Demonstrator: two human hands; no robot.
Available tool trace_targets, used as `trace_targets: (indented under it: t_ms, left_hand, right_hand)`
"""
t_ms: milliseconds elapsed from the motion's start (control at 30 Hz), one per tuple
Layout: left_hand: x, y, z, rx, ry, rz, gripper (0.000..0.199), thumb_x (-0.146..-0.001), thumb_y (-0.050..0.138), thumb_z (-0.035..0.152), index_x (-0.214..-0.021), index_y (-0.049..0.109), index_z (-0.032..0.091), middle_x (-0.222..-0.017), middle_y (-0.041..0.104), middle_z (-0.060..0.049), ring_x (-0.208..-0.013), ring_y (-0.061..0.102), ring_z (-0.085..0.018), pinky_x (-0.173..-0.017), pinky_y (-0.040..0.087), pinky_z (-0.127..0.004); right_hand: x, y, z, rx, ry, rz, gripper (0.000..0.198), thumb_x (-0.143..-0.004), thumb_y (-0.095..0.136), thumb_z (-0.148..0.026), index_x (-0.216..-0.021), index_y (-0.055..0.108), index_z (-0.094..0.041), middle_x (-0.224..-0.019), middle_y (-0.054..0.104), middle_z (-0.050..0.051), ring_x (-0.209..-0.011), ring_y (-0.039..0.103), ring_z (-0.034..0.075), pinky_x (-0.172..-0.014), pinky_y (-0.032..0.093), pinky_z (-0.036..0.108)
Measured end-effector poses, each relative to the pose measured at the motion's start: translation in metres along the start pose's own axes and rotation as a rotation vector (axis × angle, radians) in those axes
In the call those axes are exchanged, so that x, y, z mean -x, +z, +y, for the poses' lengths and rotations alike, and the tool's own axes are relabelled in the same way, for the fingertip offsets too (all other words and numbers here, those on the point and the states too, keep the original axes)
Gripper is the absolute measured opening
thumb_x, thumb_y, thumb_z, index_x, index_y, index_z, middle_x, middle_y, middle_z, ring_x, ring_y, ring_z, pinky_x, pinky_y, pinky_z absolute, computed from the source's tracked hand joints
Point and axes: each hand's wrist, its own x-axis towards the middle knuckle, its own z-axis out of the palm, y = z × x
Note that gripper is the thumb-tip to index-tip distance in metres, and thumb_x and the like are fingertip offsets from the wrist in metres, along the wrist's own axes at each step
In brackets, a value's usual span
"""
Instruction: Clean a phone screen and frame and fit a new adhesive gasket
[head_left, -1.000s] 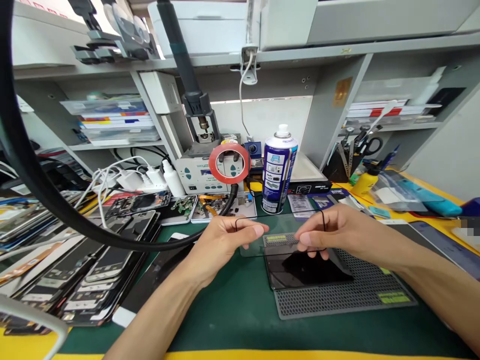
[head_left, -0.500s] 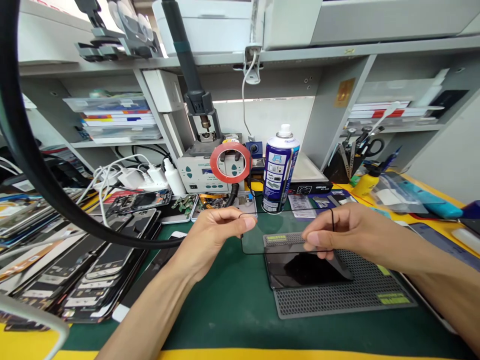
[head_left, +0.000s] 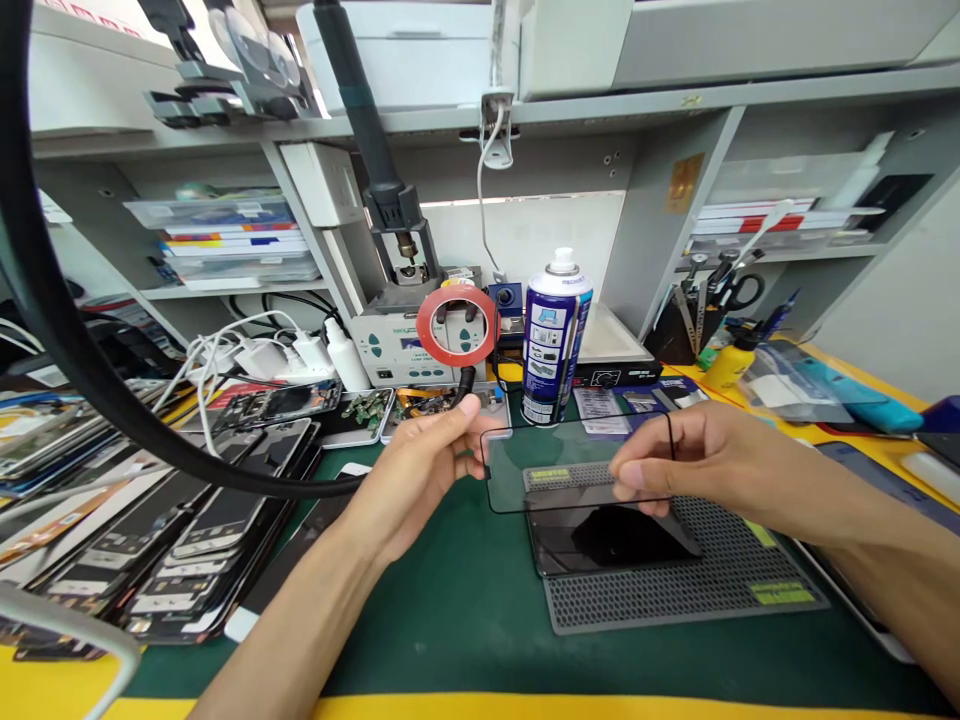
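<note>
My right hand (head_left: 682,460) pinches the right end of a clear phone screen glass (head_left: 544,447) with a thin black border, held tilted above the bench. At the other end is my left hand (head_left: 431,465), its thumb lifted off the glass and its fingers loosely curled beside the left edge; whether they touch it I cannot tell. Below and seen partly through the glass, a dark phone (head_left: 600,545) lies face up on a grey perforated mat (head_left: 735,585). The mat rests on the green work mat (head_left: 450,620).
A spray can (head_left: 555,340) stands behind the glass. Left of it, a red tape roll (head_left: 456,325) hangs before a control unit (head_left: 382,350). Stacked phone screens (head_left: 225,520) fill the left side. A black curved tube (head_left: 97,380) crosses the left foreground. A yellow bottle (head_left: 731,365) stands right.
My left thumb has come up off the glass and the left fingers have loosened from its edge. The right hand keeps its pinch; the glass has shifted slightly.
</note>
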Motion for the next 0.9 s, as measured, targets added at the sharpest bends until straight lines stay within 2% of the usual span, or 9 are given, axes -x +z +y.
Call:
trace_targets:
  t_ms: [67, 133, 267, 367, 500, 700, 900]
  left_hand:
    - [0.002, 0.003, 0.0, -0.04, -0.042, -0.073, 0.042, -0.085, 0.071, 0.055, -0.085, 0.081, 0.014, -0.079, 0.066, -0.007, -0.076, 0.056, -0.018, -0.07, 0.045, -0.031]
    - [0.003, 0.003, -0.001, -0.087, -0.048, -0.098, 0.036, -0.084, 0.074, 0.051, -0.084, 0.082, 0.015, -0.078, 0.068, -0.007, -0.075, 0.054, -0.017, -0.071, 0.044, -0.031]
    - [0.001, -0.003, -0.004, -0.128, -0.027, -0.073, 0.024, -0.076, 0.083, 0.041, -0.08, 0.083, 0.017, -0.078, 0.07, -0.005, -0.073, 0.051, -0.015, -0.072, 0.039, -0.03]
    - [-0.001, -0.005, -0.006, -0.116, -0.02, -0.052, 0.025, -0.071, 0.087, 0.042, -0.077, 0.082, 0.018, -0.081, 0.07, -0.005, -0.073, 0.05, -0.014, -0.072, 0.038, -0.029]
    - [-0.002, -0.002, -0.006, -0.093, -0.023, -0.014, 0.025, -0.069, 0.088, 0.04, -0.073, 0.079, 0.017, -0.074, 0.065, -0.003, -0.07, 0.05, -0.013, -0.07, 0.038, -0.029]
    - [-0.002, -0.008, 0.002, -0.049, 0.013, 0.065, 0.025, -0.064, 0.091, 0.032, -0.064, 0.071, 0.016, -0.072, 0.063, -0.001, -0.069, 0.052, -0.013, -0.069, 0.04, -0.028]
    - [-0.006, -0.024, 0.006, -0.028, 0.089, 0.144, 0.031, -0.072, 0.087, 0.035, -0.061, 0.064, 0.017, -0.063, 0.052, 0.004, -0.063, 0.045, -0.01, -0.068, 0.041, -0.026]
  right_hand:
    - [-0.001, 0.001, 0.001, -0.008, 0.004, -0.018, 0.028, -0.07, 0.088, -0.043, -0.082, 0.078, -0.019, -0.074, 0.072, 0.003, -0.069, 0.06, 0.017, -0.067, 0.051, 0.029]
    - [-0.002, 0.002, 0.002, -0.012, 0.013, -0.027, 0.029, -0.07, 0.088, -0.043, -0.082, 0.078, -0.019, -0.074, 0.072, 0.003, -0.069, 0.06, 0.017, -0.067, 0.05, 0.028]
    - [-0.004, 0.005, 0.003, -0.001, 0.026, -0.035, 0.03, -0.069, 0.088, -0.043, -0.083, 0.079, -0.018, -0.075, 0.073, 0.004, -0.07, 0.061, 0.018, -0.067, 0.05, 0.028]
    - [-0.004, 0.008, 0.001, 0.008, 0.017, -0.032, 0.028, -0.07, 0.088, -0.043, -0.082, 0.078, -0.019, -0.074, 0.072, 0.003, -0.069, 0.06, 0.017, -0.067, 0.05, 0.028]
    - [-0.004, 0.011, -0.003, 0.044, 0.008, -0.03, 0.027, -0.071, 0.086, -0.043, -0.081, 0.078, -0.019, -0.074, 0.071, 0.003, -0.069, 0.059, 0.018, -0.067, 0.05, 0.028]
    - [-0.003, 0.006, 0.0, 0.075, 0.005, -0.01, 0.035, -0.07, 0.086, -0.052, -0.081, 0.079, -0.02, -0.075, 0.072, 0.005, -0.07, 0.062, 0.02, -0.068, 0.053, 0.031]
    - [-0.001, -0.005, 0.004, 0.079, 0.019, 0.067, 0.039, -0.068, 0.086, -0.057, -0.082, 0.081, -0.021, -0.079, 0.076, 0.006, -0.07, 0.062, 0.02, -0.069, 0.052, 0.032]
